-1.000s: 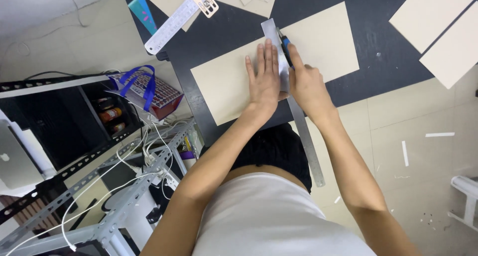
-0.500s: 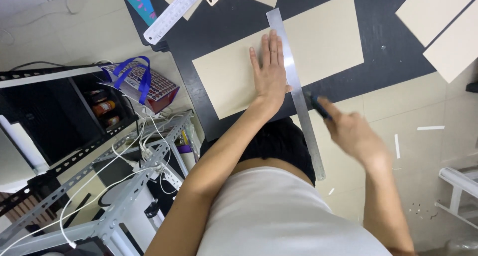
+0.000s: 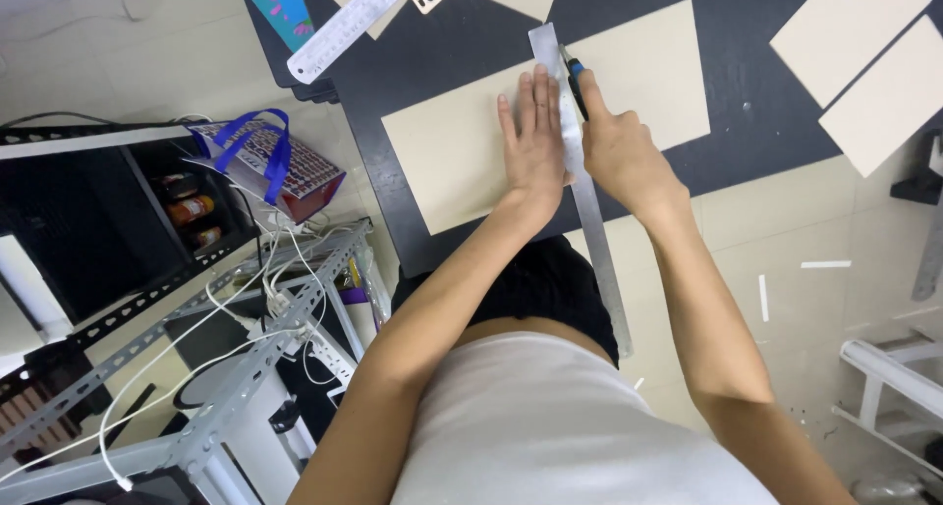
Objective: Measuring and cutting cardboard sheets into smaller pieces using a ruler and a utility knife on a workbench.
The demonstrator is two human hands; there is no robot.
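Head view: my left hand (image 3: 535,141) flat, fingers spread, pressing long steel ruler (image 3: 580,186) onto beige card sheet (image 3: 462,156) so edge stays put. My right hand (image 3: 619,151) closed around blue-handled knife (image 3: 573,78), blade against ruler's right edge near far end. Card lies on dark cutting mat (image 3: 747,102) on floor. Second ruler (image 3: 344,28) and two spare card pieces (image 3: 864,63) well apart. Metal shelving (image 3: 246,367) and blue-handled bag (image 3: 270,166) crowd left side; cut line itself unobstructed.
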